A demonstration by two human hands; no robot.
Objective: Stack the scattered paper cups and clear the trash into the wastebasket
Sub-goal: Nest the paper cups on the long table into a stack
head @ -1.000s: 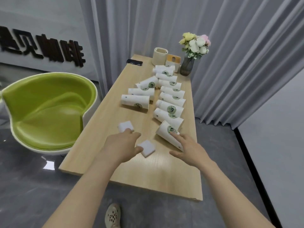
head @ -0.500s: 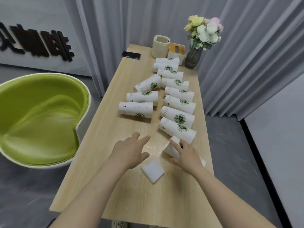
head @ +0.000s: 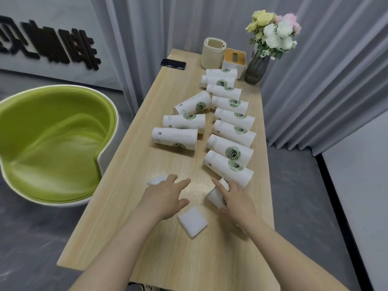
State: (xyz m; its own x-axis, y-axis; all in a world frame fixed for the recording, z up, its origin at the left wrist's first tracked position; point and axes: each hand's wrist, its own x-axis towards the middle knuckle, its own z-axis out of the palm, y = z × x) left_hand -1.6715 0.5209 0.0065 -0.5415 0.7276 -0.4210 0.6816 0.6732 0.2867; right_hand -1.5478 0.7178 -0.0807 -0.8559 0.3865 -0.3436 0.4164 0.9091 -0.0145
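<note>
Several white paper cups with green logos lie on their sides along the wooden table (head: 117, 217), such as one at the left (head: 175, 138) and one at the right (head: 228, 165). My right hand (head: 236, 199) grips the nearest cup (head: 216, 197), which is tipped up off the table. My left hand (head: 165, 195) hovers over the table with its fingers spread, holding nothing. One white crumpled paper piece (head: 192, 221) lies between my hands, and another (head: 156, 179) peeks out beyond my left hand. A cream wastebasket (head: 213, 52) stands at the far end.
A tissue box (head: 234, 59), a vase of flowers (head: 257, 69) and a black phone (head: 173, 64) sit at the table's far end. A green chair (head: 52, 143) stands close to the left edge. Grey curtains hang behind and to the right.
My right hand has closed round the nearest cup and tipped it up. My left hand moved off the paper pieces and spread its fingers. The camera came closer over the table.
</note>
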